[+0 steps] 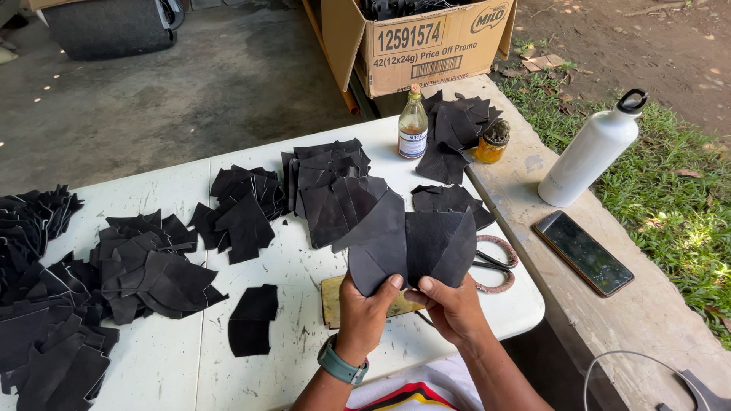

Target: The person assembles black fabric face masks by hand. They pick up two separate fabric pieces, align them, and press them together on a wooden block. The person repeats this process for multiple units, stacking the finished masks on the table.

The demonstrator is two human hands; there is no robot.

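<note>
Both hands, left hand [364, 308] and right hand [451, 304], pinch two dark leather pieces [407, 243] above the white bench [304, 266], maybe overlapping.

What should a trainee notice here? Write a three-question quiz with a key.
1. True or false: both hands hold the fanned black leather pieces above the white folding table.
2. Which wrist wears the teal watch: A left, B right, C neither?
3. Fill in: the dark flat phone lies on the grey concrete ledge, in front of the white metal ____.

Key:
1. True: the left hand and the right hand pinch the pieces' lower edges with their fingers.
2. A.
3. bottle.
</note>
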